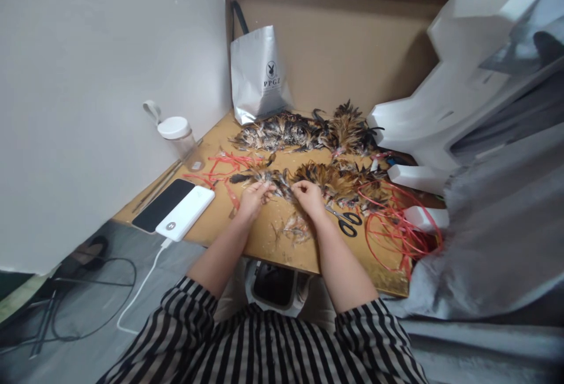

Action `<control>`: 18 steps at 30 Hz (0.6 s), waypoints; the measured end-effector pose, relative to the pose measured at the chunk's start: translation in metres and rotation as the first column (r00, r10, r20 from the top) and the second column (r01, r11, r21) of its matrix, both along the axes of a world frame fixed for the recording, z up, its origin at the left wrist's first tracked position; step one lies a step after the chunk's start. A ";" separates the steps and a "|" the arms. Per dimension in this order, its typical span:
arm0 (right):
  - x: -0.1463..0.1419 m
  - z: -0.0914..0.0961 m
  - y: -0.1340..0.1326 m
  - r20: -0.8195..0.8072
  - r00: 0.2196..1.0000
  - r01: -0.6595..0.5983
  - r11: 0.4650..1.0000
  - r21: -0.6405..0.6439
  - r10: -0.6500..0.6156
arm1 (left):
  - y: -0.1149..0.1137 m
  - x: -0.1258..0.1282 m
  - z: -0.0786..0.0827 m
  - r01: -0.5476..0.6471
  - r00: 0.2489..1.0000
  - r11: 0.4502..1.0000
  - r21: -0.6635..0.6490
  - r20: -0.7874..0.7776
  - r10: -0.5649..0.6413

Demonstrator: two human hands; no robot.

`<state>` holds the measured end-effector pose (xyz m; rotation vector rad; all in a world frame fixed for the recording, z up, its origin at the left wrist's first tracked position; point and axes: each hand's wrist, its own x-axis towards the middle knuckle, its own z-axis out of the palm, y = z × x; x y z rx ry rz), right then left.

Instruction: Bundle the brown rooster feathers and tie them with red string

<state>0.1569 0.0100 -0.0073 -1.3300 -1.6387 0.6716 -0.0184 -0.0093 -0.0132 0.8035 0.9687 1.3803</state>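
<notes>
My left hand is closed in a pinch on some small feathers at the middle of the table. To its right, my right hand has its fingertips pressed together beside the same feathers; what lies between them is too small to make out. A pile of brown and black feathers spreads just behind my right hand. Scissors with black handles lie to the right of that wrist. Pale loose fluff is scattered on the tabletop between my forearms.
More feather bunches line the back, before a silver bag. Red plastic string lies at left and tangled at right. A phone, a white power bank and a lidded jar occupy the left. White foam stands right.
</notes>
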 end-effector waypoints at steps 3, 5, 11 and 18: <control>0.000 0.002 -0.005 0.292 0.956 -0.021 1.000 0.020 0.014 | -0.001 0.001 0.002 0.000 1.000 1.000 0.004 -0.006 0.000; 0.000 0.003 -0.007 0.404 0.914 -0.007 1.000 -0.016 0.012 | -0.001 0.002 0.002 0.000 1.000 1.000 0.008 -0.006 0.000; 0.003 0.004 -0.005 0.344 0.937 -0.032 0.996 -0.085 0.059 | 0.000 0.001 0.001 0.023 0.999 1.000 0.005 -0.030 -0.022; -0.003 0.008 -0.003 -0.414 0.906 -0.231 0.925 -0.303 0.090 | -0.001 0.001 0.000 0.068 0.995 0.998 0.006 -0.067 -0.068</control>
